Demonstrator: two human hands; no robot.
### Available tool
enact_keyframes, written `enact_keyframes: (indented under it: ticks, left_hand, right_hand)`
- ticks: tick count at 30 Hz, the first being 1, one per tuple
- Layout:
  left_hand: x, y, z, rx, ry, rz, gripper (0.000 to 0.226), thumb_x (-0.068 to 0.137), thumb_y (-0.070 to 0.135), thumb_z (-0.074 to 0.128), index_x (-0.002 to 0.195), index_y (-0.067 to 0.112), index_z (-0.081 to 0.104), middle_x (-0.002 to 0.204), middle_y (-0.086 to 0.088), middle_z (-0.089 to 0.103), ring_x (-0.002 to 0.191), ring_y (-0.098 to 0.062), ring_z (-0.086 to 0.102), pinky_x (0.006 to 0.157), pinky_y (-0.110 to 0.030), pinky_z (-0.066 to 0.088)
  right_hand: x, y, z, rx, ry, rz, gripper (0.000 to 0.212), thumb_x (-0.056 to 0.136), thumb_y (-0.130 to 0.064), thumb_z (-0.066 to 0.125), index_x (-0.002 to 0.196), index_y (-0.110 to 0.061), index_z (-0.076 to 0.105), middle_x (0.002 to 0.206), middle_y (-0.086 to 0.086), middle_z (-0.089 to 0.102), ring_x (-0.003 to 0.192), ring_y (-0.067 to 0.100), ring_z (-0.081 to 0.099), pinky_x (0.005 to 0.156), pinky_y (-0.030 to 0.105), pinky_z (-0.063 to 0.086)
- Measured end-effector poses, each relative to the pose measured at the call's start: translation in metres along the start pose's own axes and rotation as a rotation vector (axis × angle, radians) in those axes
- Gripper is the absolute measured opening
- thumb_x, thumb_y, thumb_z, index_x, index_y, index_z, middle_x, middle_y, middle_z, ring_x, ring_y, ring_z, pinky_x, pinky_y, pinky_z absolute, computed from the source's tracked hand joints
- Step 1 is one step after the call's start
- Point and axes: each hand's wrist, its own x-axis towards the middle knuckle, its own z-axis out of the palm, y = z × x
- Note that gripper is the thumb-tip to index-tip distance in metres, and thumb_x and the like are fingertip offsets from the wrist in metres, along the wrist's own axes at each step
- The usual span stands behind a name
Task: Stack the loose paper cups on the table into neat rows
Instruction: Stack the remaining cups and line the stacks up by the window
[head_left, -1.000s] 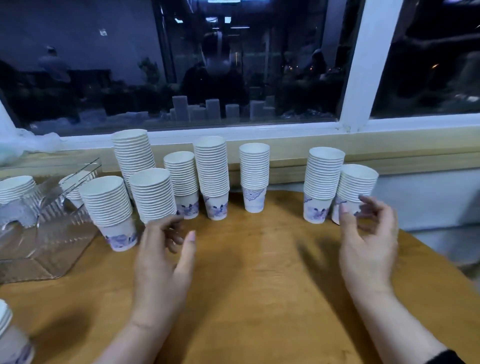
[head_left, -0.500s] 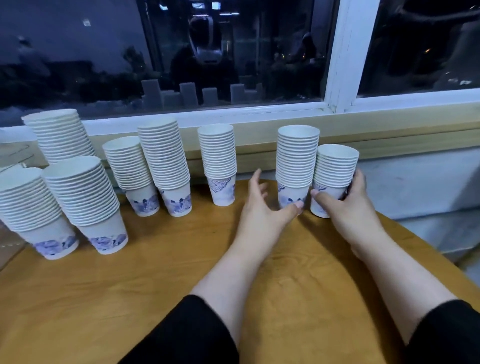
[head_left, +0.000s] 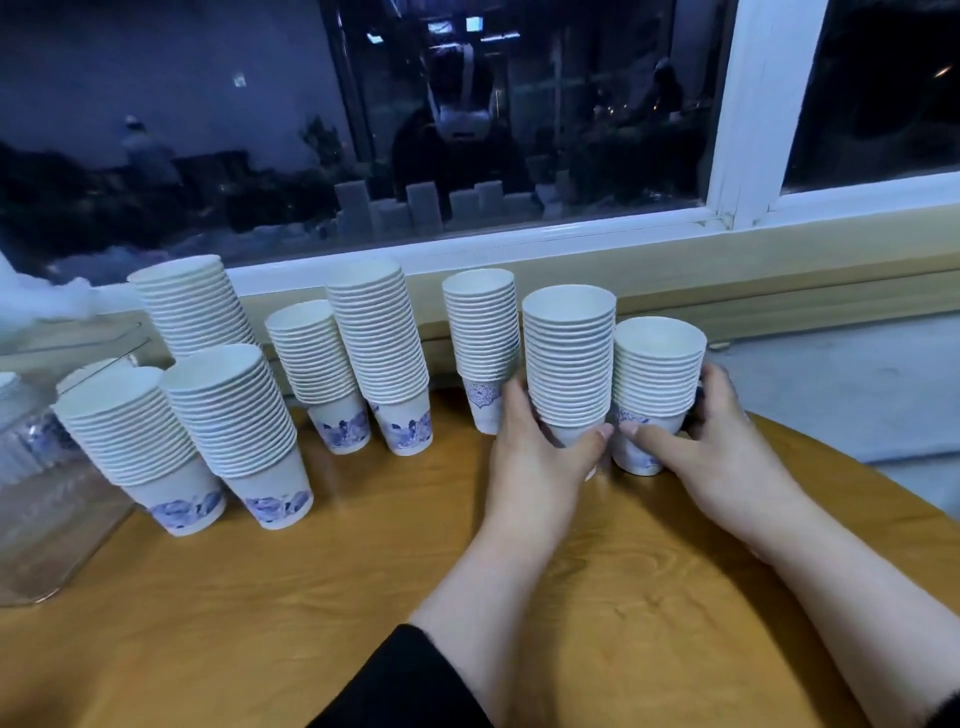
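Note:
Several stacks of white paper cups with blue prints stand on the round wooden table (head_left: 363, 597) near the window. My left hand (head_left: 540, 452) grips the base of a tall stack (head_left: 567, 358). Right beside it, my right hand (head_left: 711, 441) wraps around the base of a shorter stack (head_left: 657, 369), thumb in front and fingers behind. The two held stacks touch each other. Another stack (head_left: 483, 332) stands just left of my left hand. Further left stand two stacks (head_left: 374, 338) side by side, then three more (head_left: 228, 410) at the front left.
A clear plastic container (head_left: 47, 509) holding more cups sits at the table's left edge. The window sill (head_left: 779, 270) runs behind the stacks. The table's right edge curves away near my right forearm. Bare wood lies in front of the stacks.
Both hands have closed around the bases of the two rightmost stacks and drawn them left and nearer to me, close to the neighbouring stack. The camera has moved closer.

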Motion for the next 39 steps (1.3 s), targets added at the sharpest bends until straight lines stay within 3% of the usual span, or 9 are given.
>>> enact_keyframes:
  ticks: [3,9,12,16,22,25,30,34,39]
  left_hand:
    - [-0.014,-0.003,-0.032,0.044,0.028,-0.003,0.073,0.076,0.024,0.086,0.134,0.035,0.043,0.127,0.022,0.062,0.115,0.008,0.057,0.095,-0.015,0.047]
    - [-0.030,-0.007,-0.096,0.093,0.119,-0.042,0.071,0.076,0.027,0.085,0.133,0.040,0.043,0.122,0.026,0.063,0.113,0.009,0.057,0.094,-0.020,0.048]
    - [-0.036,-0.009,-0.118,0.081,0.130,-0.061,0.073,0.077,0.025,0.085,0.135,0.038,0.043,0.121,0.028,0.062,0.112,0.014,0.057,0.094,-0.013,0.048]
    - [-0.040,-0.016,-0.134,0.071,0.138,-0.062,0.073,0.078,0.025,0.085,0.137,0.037,0.044,0.128,0.023,0.062,0.119,0.006,0.058,0.102,-0.027,0.049]
    - [-0.045,-0.023,-0.141,0.047,0.147,-0.072,0.080,0.075,0.018,0.086,0.140,0.039,0.044,0.134,0.022,0.060,0.124,0.001,0.057,0.101,-0.027,0.051]
    - [-0.057,-0.022,-0.148,0.114,0.236,-0.094,0.086,0.069,0.037,0.087,0.143,0.032,0.042,0.132,0.013,0.055,0.118,-0.003,0.057,0.099,-0.035,0.052]
    - [-0.098,0.004,-0.163,0.192,0.320,-0.041,0.045,0.081,0.036,0.081,0.114,0.036,0.050,0.104,0.014,0.052,0.090,-0.008,0.057,0.083,-0.037,0.054]
    - [-0.135,0.038,-0.184,0.179,0.261,-0.001,0.027,0.089,0.039,0.068,0.104,0.049,0.049,0.095,0.018,0.056,0.082,-0.006,0.058,0.080,-0.034,0.054]
    - [-0.180,0.084,-0.250,0.169,0.245,0.079,0.014,0.093,0.032,0.066,0.106,0.028,0.064,0.094,0.015,0.062,0.079,-0.005,0.060,0.078,-0.032,0.054]
  right_hand:
    - [-0.007,-0.009,0.013,-0.038,-0.053,-0.015,0.070,0.075,-0.031,0.083,0.130,-0.034,0.040,0.124,-0.018,0.062,0.110,0.000,0.061,0.097,0.035,0.049]
    - [-0.027,-0.032,0.056,0.040,-0.089,-0.017,0.067,0.077,-0.021,0.083,0.128,-0.035,0.042,0.120,-0.021,0.062,0.103,-0.010,0.061,0.084,0.015,0.050]
    - [-0.035,-0.038,0.076,0.087,-0.120,-0.006,0.073,0.077,-0.023,0.083,0.135,-0.034,0.040,0.124,-0.020,0.061,0.107,-0.005,0.062,0.094,0.028,0.051]
    - [-0.041,-0.044,0.099,0.090,-0.138,-0.009,0.077,0.071,-0.037,0.082,0.134,-0.043,0.038,0.126,-0.020,0.062,0.113,0.002,0.062,0.099,0.041,0.051]
    - [-0.048,-0.051,0.118,0.032,-0.167,0.001,0.085,0.070,-0.038,0.082,0.138,-0.051,0.032,0.128,-0.021,0.061,0.117,0.003,0.060,0.102,0.042,0.048]
    - [-0.060,-0.060,0.119,0.112,-0.060,0.044,0.091,0.079,-0.022,0.082,0.151,-0.032,0.027,0.140,-0.010,0.054,0.124,0.003,0.055,0.105,0.031,0.044]
    - [-0.105,-0.093,0.118,0.062,0.246,-0.053,0.033,0.092,-0.020,0.065,0.123,-0.016,0.056,0.103,0.004,0.065,0.083,-0.014,0.058,0.069,-0.001,0.040]
    - [-0.145,-0.105,0.137,0.044,0.062,-0.055,0.008,0.095,-0.020,0.061,0.103,-0.022,0.063,0.095,-0.003,0.069,0.083,-0.006,0.063,0.070,0.003,0.043]
    - [-0.193,-0.127,0.168,0.055,-0.121,-0.038,0.006,0.094,-0.029,0.062,0.099,-0.029,0.063,0.095,-0.007,0.071,0.091,0.013,0.068,0.078,0.028,0.050]
